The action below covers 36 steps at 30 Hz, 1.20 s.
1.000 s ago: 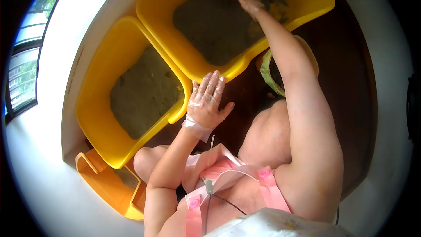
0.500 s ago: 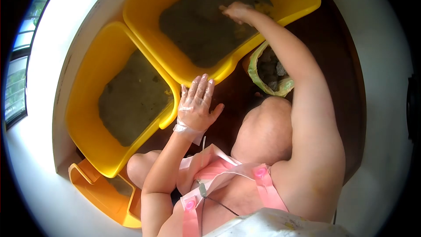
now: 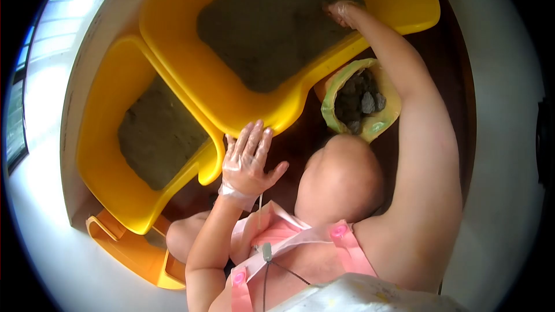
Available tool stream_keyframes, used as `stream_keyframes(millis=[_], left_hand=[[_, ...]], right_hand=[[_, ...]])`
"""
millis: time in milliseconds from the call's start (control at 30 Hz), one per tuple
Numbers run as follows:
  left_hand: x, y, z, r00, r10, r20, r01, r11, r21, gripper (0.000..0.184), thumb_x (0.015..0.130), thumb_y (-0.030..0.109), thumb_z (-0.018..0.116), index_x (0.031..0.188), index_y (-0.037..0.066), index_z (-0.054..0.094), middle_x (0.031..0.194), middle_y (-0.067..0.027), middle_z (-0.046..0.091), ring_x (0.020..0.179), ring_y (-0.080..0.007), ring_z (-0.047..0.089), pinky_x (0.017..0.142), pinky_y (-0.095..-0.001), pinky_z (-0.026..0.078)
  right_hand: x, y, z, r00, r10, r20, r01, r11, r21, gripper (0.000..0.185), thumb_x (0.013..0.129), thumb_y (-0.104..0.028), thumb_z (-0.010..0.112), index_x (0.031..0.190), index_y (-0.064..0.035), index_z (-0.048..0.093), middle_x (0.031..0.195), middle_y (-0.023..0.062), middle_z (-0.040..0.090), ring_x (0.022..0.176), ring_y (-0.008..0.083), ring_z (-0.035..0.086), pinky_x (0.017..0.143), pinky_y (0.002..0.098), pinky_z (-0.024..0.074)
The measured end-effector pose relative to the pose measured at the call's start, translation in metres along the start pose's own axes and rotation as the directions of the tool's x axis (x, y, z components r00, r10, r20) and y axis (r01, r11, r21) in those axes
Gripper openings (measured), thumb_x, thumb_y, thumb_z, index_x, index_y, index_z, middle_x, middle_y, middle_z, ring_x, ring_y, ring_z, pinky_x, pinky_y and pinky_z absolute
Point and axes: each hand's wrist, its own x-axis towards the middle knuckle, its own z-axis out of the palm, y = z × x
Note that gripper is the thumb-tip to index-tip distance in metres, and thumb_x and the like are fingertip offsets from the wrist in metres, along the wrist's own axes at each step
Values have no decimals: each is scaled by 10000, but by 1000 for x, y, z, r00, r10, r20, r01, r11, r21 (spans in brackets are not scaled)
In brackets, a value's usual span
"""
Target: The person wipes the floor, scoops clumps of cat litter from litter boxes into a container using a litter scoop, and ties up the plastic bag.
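R hand [image 3: 346, 14] had shifted right over lg yellow tub [image 3: 173, 34] vs. 0.5 s ago — fingers curled, can't tell what it gripped. L hand [image 3: 245, 164], clear film-gloved, lay open at smooth rim. Matte grey matter [image 3: 260, 40] covered tub bottom; rough lumps [image 3: 368, 103] filled crinkly bag [image 3: 328, 107] nearby.

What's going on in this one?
A person's right hand is curled over a large yellow tub of grey material; whether it grips anything is unclear. The left hand, in a clear glove, is held flat at the tub's near rim. Beside the tub stands an open bag of grey lumps.
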Motion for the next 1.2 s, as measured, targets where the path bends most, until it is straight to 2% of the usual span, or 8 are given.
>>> stream_keyframes(millis=[33, 100, 233, 333, 500, 633, 933, 1200], left_hand=[[2, 1, 0, 1000, -7, 14, 7, 1000, 0, 777, 733, 431, 848, 1393, 96, 613, 1452, -152, 599, 1337, -377, 571, 1055, -632, 457], [3, 3, -2, 998, -36, 42, 35, 999, 10, 766, 736, 434, 845, 1383, 91, 621, 1443, -153, 608, 1331, -377, 577, 1058, -630, 454], [8, 6, -5, 992, -74, 99, 71, 997, 35, 720, 752, 451, 829, 1345, 84, 653, 1421, -159, 624, 1304, -384, 598, 1070, -622, 443], [5, 7, -4, 991, -92, 97, 91, 996, 19, 716, 760, 478, 807, 1339, 85, 656, 1394, -161, 644, 1284, -392, 610, 1054, -612, 457], [9, 8, -5, 992, -92, 88, 91, 996, 12, 709, 747, 451, 813, 1335, 88, 655, 1388, -167, 648, 1280, -398, 613, 1053, -632, 458], [11, 10, -8, 994, -79, 78, 78, 997, 15, 724, 740, 431, 831, 1353, 92, 646, 1398, -163, 640, 1288, -389, 607, 1054, -637, 457], [5, 12, -16, 995, -41, 86, 46, 997, -56, 768, 757, 363, 838, 1420, 74, 581, 1460, -200, 580, 1346, -422, 546, 1109, -648, 400], [0, 11, -20, 996, -2, 88, 3, 1000, -18, 775, 785, 389, 823, 1434, 53, 564, 1509, -200, 532, 1396, -405, 500, 1118, -645, 401]], right_hand=[[-21, -25, -11, 997, -7, -71, -4, 988, -154, 454, 1006, -501, 539, 796, -112, 639, 651, 101, 618, 569, 214, 598, 500, 372, 461], [40, -23, 3, 878, -316, -361, 228, 936, -267, 518, 1027, -550, 491, 1004, -81, 708, 795, 128, 713, 709, 304, 669, 633, 437, 522], [135, -41, -16, 633, -655, -412, 382, 727, -570, 653, 1072, -562, 362, 1267, -41, 702, 1219, 225, 721, 1147, 438, 665, 961, 525, 519], [123, -43, -36, 842, -494, -216, 271, 734, -623, 673, 1086, -545, 299, 1227, -36, 716, 1302, 260, 657, 1209, 453, 621, 977, 538, 514], [73, -31, -25, 603, -697, -388, 364, 673, -644, 644, 1079, -503, 341, 1129, 2, 738, 1157, 283, 697, 1124, 463, 651, 953, 534, 521], [69, -32, -51, 699, -617, -361, 250, 684, -685, 516, 1041, -458, 455, 1218, -40, 701, 1226, 256, 691, 1176, 432, 642, 1014, 503, 507], [14, -42, -31, 417, -728, -544, 606, 669, -430, 549, 950, -546, 645, 958, -2, 715, 972, 256, 714, 946, 454, 663, 838, 494, 516], [-73, -80, 51, 485, -707, -514, 709, 662, -241, 494, 933, -513, 680, 1076, -44, 736, 1043, 243, 727, 999, 440, 676, 870, 475, 538]])
